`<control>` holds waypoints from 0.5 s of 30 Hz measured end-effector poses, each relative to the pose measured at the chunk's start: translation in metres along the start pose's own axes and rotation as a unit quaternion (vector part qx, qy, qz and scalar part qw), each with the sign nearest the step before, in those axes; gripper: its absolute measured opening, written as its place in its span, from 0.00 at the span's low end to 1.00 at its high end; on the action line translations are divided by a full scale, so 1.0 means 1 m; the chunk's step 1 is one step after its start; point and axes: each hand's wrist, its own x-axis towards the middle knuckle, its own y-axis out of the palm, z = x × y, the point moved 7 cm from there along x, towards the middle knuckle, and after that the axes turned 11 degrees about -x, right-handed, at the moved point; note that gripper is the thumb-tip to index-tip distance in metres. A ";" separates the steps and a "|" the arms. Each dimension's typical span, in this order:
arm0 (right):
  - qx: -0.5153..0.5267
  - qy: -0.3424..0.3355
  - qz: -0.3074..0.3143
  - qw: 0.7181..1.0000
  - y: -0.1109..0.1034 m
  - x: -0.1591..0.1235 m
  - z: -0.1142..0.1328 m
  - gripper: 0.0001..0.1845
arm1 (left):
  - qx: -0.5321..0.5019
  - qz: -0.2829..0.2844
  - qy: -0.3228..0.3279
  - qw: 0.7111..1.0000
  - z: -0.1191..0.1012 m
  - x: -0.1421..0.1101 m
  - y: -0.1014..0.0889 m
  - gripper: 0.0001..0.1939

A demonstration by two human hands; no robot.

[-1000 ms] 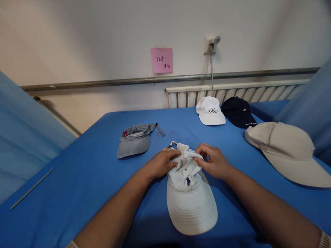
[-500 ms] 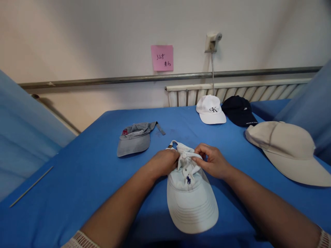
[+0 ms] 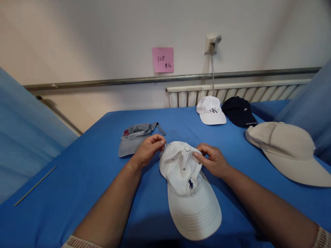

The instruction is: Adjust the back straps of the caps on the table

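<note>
A white baseball cap point(image 3: 181, 172) with a small dark embroidered horse-and-rider logo lies before me, brim toward me and crown puffed out. My right hand point(image 3: 212, 160) pinches the right side of its crown, thumb on top and fingers beneath. On the other side, my left hand point(image 3: 150, 150) is closed at the cap's back left edge, thumb against fingers, where a bit of the back strap shows. Just beyond my left hand sits a grey cap point(image 3: 133, 143), slumped, its strap sticking out to the right.
Across the blue-covered bed point(image 3: 85, 172) stand a white cap point(image 3: 210, 110), a navy cap point(image 3: 239, 111) and a large beige cap point(image 3: 289, 148). A thin stick point(image 3: 34, 186) lies at left. Behind run a radiator point(image 3: 188, 96) and metal rail point(image 3: 116, 81); a curtain point(image 3: 28, 134) hangs left.
My left hand has moved left from the crown to the cap's back edge. The crumpled crown has opened out and filled up. My right hand stays at the right side.
</note>
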 end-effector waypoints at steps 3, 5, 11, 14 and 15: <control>0.003 0.017 -0.013 1.000 0.000 0.000 -0.003 0.13 | 0.121 0.043 0.038 0.991 -0.011 -0.008 0.016 0.09; 0.005 0.021 -0.014 1.000 0.000 -0.001 -0.005 0.13 | 0.225 0.090 0.073 0.968 -0.019 -0.016 0.031 0.12; 0.014 0.024 -0.002 1.000 0.003 0.000 -0.007 0.15 | 0.337 0.121 0.141 0.923 -0.029 -0.028 0.050 0.10; 0.029 0.018 0.009 0.999 0.005 -0.001 -0.007 0.14 | 0.217 0.075 0.072 0.971 -0.020 -0.020 0.035 0.12; 0.036 0.015 0.014 0.999 0.007 -0.001 -0.006 0.13 | 0.180 0.049 0.053 0.981 -0.017 -0.017 0.029 0.13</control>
